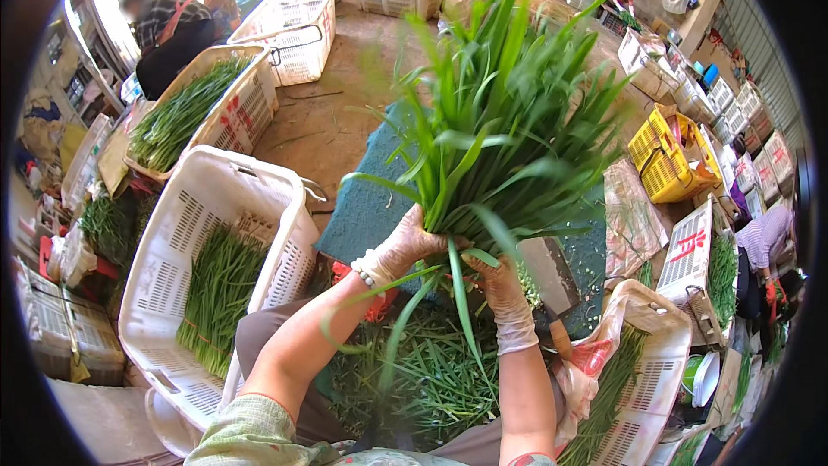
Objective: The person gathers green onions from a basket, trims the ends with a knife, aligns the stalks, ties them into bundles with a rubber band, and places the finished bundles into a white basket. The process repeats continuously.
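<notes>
A large bunch of long flat green leaves, likely garlic chives (498,142), fans out away from me, its far tips blurred. My left hand (409,243), in a thin clear glove with a white bead bracelet (367,270) at the wrist, grips the bunch's near end. My right hand (501,281), gloved too, clasps the same end from the other side. Below the bunch lies a board covered in teal cloth (359,207). A broad cleaver (548,272) rests on its right part, its wooden handle (559,335) towards me. Chopped pale bits lie beside the blade.
Cut leaves (420,369) heap up before my lap. A white crate (155,239) with a chive bundle (223,298) stands left, another crate (653,369) right. A yellow basket (673,155) is farther right. Other people (171,26) work at the left, far back and right.
</notes>
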The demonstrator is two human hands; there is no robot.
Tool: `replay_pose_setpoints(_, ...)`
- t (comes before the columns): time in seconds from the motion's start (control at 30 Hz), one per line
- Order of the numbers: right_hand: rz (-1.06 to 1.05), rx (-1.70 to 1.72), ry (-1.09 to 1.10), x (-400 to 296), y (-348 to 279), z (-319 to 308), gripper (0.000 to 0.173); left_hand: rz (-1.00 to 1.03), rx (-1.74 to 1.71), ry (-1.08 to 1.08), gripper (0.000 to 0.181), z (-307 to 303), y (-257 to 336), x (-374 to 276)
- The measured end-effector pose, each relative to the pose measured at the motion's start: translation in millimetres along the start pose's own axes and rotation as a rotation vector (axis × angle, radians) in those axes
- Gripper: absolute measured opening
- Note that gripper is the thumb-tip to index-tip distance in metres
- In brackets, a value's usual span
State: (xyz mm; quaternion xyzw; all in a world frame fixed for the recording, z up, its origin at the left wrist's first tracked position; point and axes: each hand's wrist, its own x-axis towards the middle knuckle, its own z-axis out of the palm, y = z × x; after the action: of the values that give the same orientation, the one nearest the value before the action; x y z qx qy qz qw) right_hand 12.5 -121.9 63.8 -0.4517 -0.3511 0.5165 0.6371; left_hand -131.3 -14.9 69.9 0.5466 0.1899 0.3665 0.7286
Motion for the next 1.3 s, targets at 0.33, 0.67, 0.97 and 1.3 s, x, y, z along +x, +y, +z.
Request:
replay_pose_setpoints(0.33,0.134,0.682,0.331,-31.8,-2.7,15.1,0.066,-0.347,0.734,-0.356,0.085,42.8,-2.8,87.2)
replay_pose_setpoints(0.67,-0.061,-0.458,0.403,-35.7,65.1,-43.5,0.024,-0.3,1.331,-0.155,0.108,-50.7,-7.4,51.8)
replay_pose_setpoints(0.97,-0.387,-1.604,0.25,19.8,108.4,6.6,0.016,0.019,1.696,0.161,0.104,-22.4,-63.1,-38.1)
replay_pose_setpoints(1.3,-0.661,-1.438,0.32,-9.2,73.3,15.6,0.029,-0.07,1.642,0.096,0.103,3.8,-66.1,-73.3)
